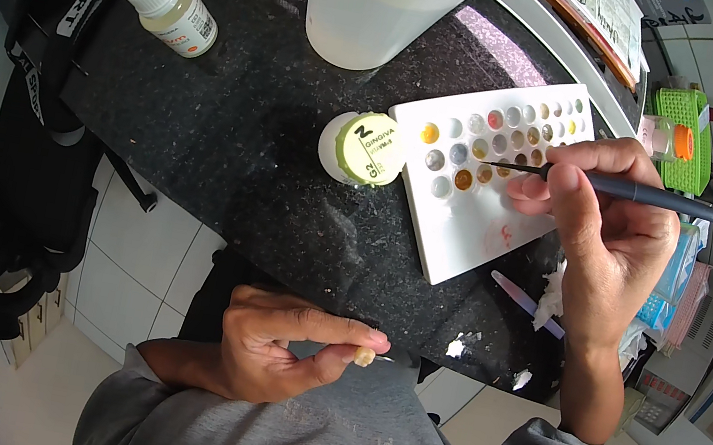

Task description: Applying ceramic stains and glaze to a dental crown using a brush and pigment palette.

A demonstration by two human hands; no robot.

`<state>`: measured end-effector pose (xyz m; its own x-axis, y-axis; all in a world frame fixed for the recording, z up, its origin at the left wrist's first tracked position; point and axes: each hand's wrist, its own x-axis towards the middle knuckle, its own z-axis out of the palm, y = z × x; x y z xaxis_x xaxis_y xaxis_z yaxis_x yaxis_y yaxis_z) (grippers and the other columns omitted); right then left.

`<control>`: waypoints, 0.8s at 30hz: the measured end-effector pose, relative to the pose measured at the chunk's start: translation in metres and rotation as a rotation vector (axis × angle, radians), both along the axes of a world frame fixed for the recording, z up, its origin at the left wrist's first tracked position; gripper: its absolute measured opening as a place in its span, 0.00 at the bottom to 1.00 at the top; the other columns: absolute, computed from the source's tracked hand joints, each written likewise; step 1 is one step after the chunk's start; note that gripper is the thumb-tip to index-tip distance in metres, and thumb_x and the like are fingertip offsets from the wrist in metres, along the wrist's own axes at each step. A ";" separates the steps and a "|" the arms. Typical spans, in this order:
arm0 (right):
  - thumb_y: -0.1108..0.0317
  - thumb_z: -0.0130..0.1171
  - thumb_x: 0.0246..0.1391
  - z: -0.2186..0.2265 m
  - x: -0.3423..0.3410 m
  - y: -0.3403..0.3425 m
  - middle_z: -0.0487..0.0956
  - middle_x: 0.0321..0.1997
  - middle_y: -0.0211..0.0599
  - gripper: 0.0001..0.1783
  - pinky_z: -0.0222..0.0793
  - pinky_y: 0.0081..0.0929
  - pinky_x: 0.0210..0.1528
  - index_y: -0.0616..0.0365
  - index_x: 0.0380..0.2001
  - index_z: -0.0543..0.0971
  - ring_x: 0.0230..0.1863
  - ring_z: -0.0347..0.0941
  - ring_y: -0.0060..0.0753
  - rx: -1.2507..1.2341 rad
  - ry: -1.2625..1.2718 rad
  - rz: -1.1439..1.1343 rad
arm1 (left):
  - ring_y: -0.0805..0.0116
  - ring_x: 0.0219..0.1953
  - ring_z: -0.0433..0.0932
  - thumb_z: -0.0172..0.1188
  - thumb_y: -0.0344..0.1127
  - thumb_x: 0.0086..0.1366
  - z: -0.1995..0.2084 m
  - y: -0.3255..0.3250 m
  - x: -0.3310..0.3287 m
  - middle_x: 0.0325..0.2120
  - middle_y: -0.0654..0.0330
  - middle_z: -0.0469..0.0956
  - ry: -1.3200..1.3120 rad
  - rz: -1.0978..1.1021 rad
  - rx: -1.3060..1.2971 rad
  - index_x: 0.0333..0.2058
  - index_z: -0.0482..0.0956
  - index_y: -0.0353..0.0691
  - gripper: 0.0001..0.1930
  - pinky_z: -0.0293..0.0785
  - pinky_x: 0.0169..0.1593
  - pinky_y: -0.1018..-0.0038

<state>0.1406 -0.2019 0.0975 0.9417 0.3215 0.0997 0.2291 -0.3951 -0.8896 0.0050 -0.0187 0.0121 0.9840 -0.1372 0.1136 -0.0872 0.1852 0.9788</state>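
Note:
My right hand (607, 233) grips a fine-tipped brush (666, 199) with a dark handle. Its thin tip reaches over a white palette (466, 249) whose round wells hold yellow, brown, red and grey colours. Whether the tip touches a well, I cannot tell. Down at the table's front edge, my left hand (287, 344) pinches a small yellowish, tooth-like piece (364, 356) between thumb and forefinger. A thin pale point sticks out beside that piece. Against the palette's left end stands a jar with a light green lid (371, 149).
A large translucent jug (384, 13) stands at the back, and a small white-capped bottle (172, 9) at the left. A pale lilac stick (528, 304) and crumpled tissue (551, 297) lie right of the palette. A green basket (686, 138) and a grey machine (698, 369) are farther right.

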 end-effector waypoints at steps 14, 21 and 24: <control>0.58 0.45 0.62 0.009 -0.085 -0.043 0.69 0.28 0.44 0.18 0.69 0.17 0.21 0.64 0.43 0.69 0.21 0.69 0.28 0.053 -0.198 0.250 | 0.68 0.30 0.82 0.55 0.19 0.60 0.008 -0.022 -0.006 0.25 0.51 0.81 0.030 0.192 0.052 0.37 0.79 0.27 0.08 0.79 0.32 0.79; 0.64 0.59 0.54 -0.015 -0.121 -0.031 0.72 0.26 0.40 0.14 0.65 0.15 0.25 0.59 0.33 0.66 0.22 0.70 0.24 0.138 -0.265 0.088 | 0.69 0.33 0.82 0.59 0.18 0.57 0.000 -0.032 -0.014 0.30 0.52 0.81 -0.033 0.291 -0.030 0.38 0.79 0.27 0.09 0.80 0.35 0.81; 0.70 0.56 0.52 -0.031 -0.122 -0.022 0.72 0.25 0.41 0.10 0.66 0.15 0.26 0.60 0.32 0.66 0.21 0.69 0.23 0.171 -0.369 0.055 | 0.69 0.33 0.82 0.58 0.18 0.57 -0.001 -0.032 -0.017 0.30 0.52 0.81 -0.029 0.314 0.000 0.38 0.79 0.28 0.09 0.80 0.35 0.82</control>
